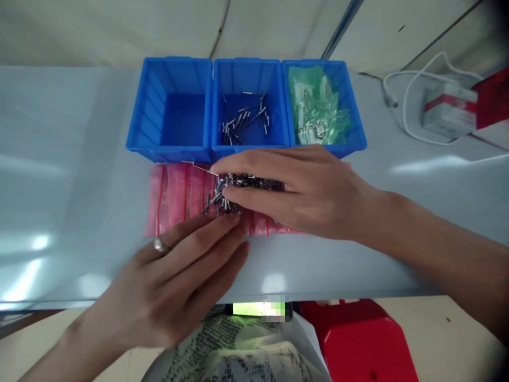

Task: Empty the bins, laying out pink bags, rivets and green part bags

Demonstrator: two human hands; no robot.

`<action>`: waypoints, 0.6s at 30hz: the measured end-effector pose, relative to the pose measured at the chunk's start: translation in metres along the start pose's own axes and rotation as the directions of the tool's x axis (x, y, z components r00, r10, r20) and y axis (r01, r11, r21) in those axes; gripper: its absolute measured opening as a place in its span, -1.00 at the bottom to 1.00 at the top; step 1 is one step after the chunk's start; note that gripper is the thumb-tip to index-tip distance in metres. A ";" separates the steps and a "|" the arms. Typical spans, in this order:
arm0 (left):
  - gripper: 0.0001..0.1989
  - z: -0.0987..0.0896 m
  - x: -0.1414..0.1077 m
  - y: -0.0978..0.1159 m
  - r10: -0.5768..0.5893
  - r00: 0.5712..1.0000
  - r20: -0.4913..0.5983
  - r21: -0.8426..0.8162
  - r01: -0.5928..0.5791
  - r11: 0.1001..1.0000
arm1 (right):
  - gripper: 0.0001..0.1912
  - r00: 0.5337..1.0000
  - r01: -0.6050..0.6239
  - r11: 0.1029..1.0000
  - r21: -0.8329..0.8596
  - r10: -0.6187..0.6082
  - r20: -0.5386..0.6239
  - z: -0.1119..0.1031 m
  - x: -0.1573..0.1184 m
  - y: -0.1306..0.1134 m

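A pile of blind rivets (225,200) lies on a row of pink zip bags (175,196) in front of the blue bins. My right hand (310,193) reaches over the pile from the right, fingers stretched out and apart, with rivets showing between them. At the near edge of the pile rests my left hand (186,270), a ring on one finger. Its fingers are extended and their tips touch the rivets. What lies beneath both hands is hidden.
Three blue bins stand behind the bags: the left bin (170,151) shows a bare floor, the middle bin (250,68) has loose rivets, the right bin (353,116) holds a green plastic bag (312,103). A white cable (405,106) and a small box (449,111) lie at right.
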State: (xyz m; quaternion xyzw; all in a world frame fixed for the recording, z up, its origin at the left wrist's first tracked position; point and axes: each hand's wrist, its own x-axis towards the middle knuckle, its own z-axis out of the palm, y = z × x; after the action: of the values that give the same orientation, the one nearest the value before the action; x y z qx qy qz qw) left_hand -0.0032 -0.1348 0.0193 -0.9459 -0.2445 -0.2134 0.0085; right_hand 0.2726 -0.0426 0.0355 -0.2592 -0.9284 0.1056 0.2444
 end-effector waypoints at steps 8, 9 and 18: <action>-0.65 0.012 0.006 -0.004 0.034 0.999 -0.025 0.082 -0.032 0.996 | -0.79 0.987 0.160 0.941 -0.297 -0.155 0.040 -0.015 -0.027 0.011; -0.66 0.011 0.004 -0.005 0.029 0.999 -0.044 0.080 -0.025 0.996 | -0.75 0.981 0.193 0.928 -0.318 -0.176 0.083 -0.017 -0.029 0.014; -0.59 -0.002 0.030 -0.026 -0.131 0.985 -0.110 -0.026 0.129 0.991 | -0.83 0.982 0.189 0.945 -0.266 -0.187 0.032 -0.018 -0.033 0.011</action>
State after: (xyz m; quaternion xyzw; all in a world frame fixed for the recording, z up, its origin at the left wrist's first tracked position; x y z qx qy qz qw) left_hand 0.0076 -0.0980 0.0310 -0.9146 -0.3026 -0.2681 -0.0009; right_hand 0.3113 -0.0493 0.0343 -0.2000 -0.9554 -0.0440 0.2128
